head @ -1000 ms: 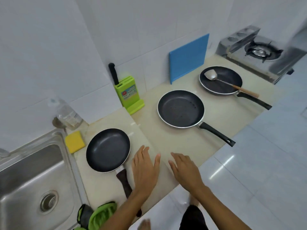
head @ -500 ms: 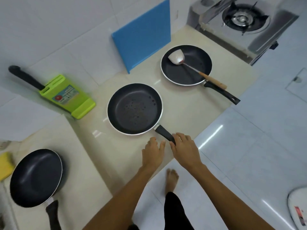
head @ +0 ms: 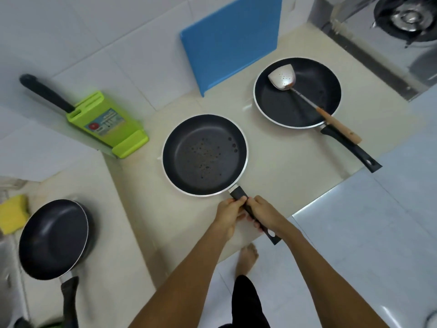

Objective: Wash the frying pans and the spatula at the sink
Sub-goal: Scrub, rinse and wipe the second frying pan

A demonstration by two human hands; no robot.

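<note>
Three black frying pans rest on the beige counter (head: 283,166). The middle pan (head: 204,155) carries dark specks, and its black handle runs toward me. My left hand (head: 230,213) and my right hand (head: 264,214) are both closed around that handle. The right pan (head: 298,92) holds a metal spatula (head: 282,79) with a wooden handle lying across it. The left pan (head: 53,239) stands on the raised counter section beside the sink's edge (head: 6,268), apart from both hands.
A green knife block (head: 106,125) and a blue cutting board (head: 233,39) lean against the tiled wall. A yellow sponge (head: 13,216) lies far left. The gas stove (head: 387,27) is at the top right. My bare foot (head: 247,258) stands on the floor tiles.
The view has swung right, away from the sink. Both hands moved from beside the left pan to the middle pan's handle and closed around it.
</note>
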